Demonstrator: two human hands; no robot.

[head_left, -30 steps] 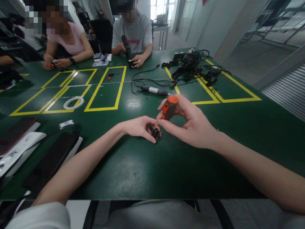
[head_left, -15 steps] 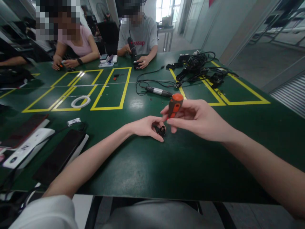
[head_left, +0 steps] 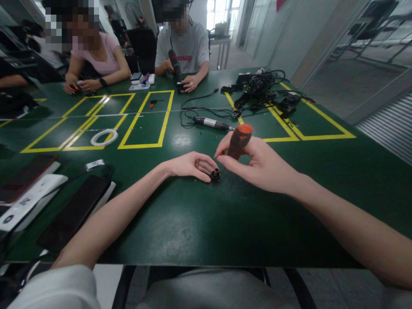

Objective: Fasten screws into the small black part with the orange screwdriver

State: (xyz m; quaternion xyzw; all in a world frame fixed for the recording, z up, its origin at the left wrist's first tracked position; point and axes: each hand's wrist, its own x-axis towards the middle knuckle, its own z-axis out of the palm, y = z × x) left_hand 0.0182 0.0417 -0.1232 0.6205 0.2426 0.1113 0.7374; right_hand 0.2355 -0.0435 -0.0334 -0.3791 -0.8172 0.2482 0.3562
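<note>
A screwdriver with an orange and dark grey handle [head_left: 238, 143] is gripped in my right hand [head_left: 262, 165], tilted, its orange end up. Its blade is hard to make out against the dark table. To the left, a small round black part with a metal post [head_left: 215, 174] sits on the table. My left hand [head_left: 189, 166] curls round its far and left sides, thumb and fingertips against it. The fingers partly hide the part.
Beyond my hands lies a corded electric screwdriver [head_left: 212, 123]. Tangled black cables [head_left: 260, 88] are at the back right. A white ring [head_left: 104, 137] lies left; a black phone [head_left: 77, 210] and a white power strip [head_left: 32, 201] lie nearer. Two people [head_left: 182, 51] work across the green table.
My right hand has turned the screwdriver handle, which leans more to the right now. My left fingers have shifted slightly round the black part, showing more of it. The view has moved slightly.
</note>
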